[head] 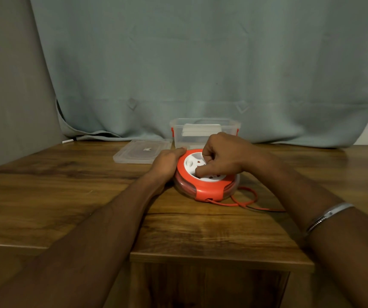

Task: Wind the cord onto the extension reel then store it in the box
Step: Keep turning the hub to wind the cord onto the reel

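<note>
**Both hands on the reel, loose cord trailing at the right**

The orange-and-white extension reel (206,174) lay flat on the wooden table (67,192), socket face up, just in front of the clear plastic box (205,132). The left hand (167,162) was wrapped around the reel's left rim, the thumb lying along the orange top edge and the fingers curled down the side, out of sight. The right hand (223,156) sat on top of the white hub, its fingers curled into the face; the thumb pointed left across the hub, touching it. What exactly those fingers were gripping on the hub could not be made out, though they were clearly closed on the reel rather than spread.

Through the reel's clear side wall, red turns of cord were visible already wound inside. A length of red cord (245,201) still lay outside: it left the slot at the reel's near edge, looped on the table to the right and ran off under the right forearm.

The box stood open against the grey-green curtain (200,63), with something white inside that was too indistinct to name. Its clear lid (141,152) lay flat on the table just to the box's left. A metal bangle (327,215) circled the right forearm.
</note>
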`<state>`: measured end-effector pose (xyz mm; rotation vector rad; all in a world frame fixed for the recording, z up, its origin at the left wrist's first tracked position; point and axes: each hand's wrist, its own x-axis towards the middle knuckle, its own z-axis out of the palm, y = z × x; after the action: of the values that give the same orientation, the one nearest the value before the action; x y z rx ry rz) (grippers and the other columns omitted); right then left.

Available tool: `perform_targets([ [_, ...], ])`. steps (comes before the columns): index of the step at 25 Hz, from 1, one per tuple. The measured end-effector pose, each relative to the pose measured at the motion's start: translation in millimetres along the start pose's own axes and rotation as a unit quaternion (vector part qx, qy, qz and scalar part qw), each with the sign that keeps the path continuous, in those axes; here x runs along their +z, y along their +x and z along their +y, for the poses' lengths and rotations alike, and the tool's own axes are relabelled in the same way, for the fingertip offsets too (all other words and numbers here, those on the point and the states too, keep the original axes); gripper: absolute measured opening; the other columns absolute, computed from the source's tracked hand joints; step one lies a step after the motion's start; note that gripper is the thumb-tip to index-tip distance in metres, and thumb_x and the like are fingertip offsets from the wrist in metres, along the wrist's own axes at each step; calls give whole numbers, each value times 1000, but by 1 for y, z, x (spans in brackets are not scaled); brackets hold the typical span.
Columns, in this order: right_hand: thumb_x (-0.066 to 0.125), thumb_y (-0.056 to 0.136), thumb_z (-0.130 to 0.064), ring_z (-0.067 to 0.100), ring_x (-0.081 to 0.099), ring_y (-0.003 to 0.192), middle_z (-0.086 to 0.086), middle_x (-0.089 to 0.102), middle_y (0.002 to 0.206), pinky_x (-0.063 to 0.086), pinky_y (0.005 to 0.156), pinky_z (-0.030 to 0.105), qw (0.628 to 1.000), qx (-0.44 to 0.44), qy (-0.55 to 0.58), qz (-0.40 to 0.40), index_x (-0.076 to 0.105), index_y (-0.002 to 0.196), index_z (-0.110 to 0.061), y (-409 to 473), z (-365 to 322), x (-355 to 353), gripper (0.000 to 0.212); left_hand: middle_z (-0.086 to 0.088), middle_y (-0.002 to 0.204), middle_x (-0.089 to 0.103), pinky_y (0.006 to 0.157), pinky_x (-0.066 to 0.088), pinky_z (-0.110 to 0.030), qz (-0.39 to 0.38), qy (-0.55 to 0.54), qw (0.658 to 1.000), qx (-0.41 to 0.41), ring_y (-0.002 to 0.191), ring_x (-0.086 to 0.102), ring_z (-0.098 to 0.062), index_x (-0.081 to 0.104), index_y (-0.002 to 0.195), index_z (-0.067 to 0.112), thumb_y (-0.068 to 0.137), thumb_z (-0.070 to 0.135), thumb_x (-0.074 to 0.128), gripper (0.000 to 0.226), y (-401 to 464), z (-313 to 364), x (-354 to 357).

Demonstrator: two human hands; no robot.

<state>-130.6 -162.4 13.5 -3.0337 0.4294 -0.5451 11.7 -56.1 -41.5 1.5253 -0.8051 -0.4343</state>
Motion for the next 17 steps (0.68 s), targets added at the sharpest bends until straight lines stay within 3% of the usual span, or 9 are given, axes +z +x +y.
perform_targets([
  [6, 75, 78, -53, 18, 55, 52, 3, 59, 50, 42, 54, 36, 999, -13, 28, 17, 66, 55, -11, 4, -2, 7, 49, -13, 94, 80, 95, 57, -49, 3, -14, 1000, 3, 93, 75, -33, 77, 93, 12, 102, 33, 51, 34, 3, -1, -2],
  [8, 80, 76, -47, 18, 60, 56, 5, 66, 59, 49, 59, 39, 996, -15, 82, 25, 70, 68, -14, 4, 8, 0, 36, -14, 93, 80, 95, 57, -49, 8, -26, 1000, 1, 91, 75, -32, 76, 94, 11, 101, 32, 51, 33, 4, -2, -2],
  [10, 84, 69, -29, 12, 57, 57, 0, 70, 69, 49, 62, 37, 989, -33, 146, 21, 73, 83, -22, 2, 20, -9, 19, -15, 92, 79, 93, 58, -48, 6, -32, 999, 0, 88, 75, -31, 75, 92, 10, 101, 30, 51, 33, 5, -3, -2],
  [13, 79, 55, -19, 15, 53, 66, -11, 74, 103, 46, 64, 32, 986, -55, 156, -37, 73, 109, -28, -4, 30, -15, 55, -16, 93, 79, 89, 58, -45, -5, -22, 1000, 4, 90, 74, -33, 74, 90, 11, 103, 28, 50, 32, 4, -2, -1],
  [15, 77, 55, -17, 33, 61, 81, -14, 74, 113, 51, 69, 37, 984, -66, 152, -70, 69, 123, -28, -3, 31, -14, 69, -12, 90, 78, 81, 60, -40, -9, -26, 1000, -6, 86, 74, -30, 73, 95, 12, 104, 29, 49, 32, 4, -2, -2],
  [17, 78, 56, -15, 38, 65, 94, -11, 74, 115, 56, 77, 46, 980, -61, 164, -90, 61, 132, -29, -1, 32, -11, 79, -8, 84, 77, 70, 59, -32, -23, -35, 999, -20, 77, 73, -23, 72, 98, 11, 105, 30, 48, 31, 4, -1, -3],
])
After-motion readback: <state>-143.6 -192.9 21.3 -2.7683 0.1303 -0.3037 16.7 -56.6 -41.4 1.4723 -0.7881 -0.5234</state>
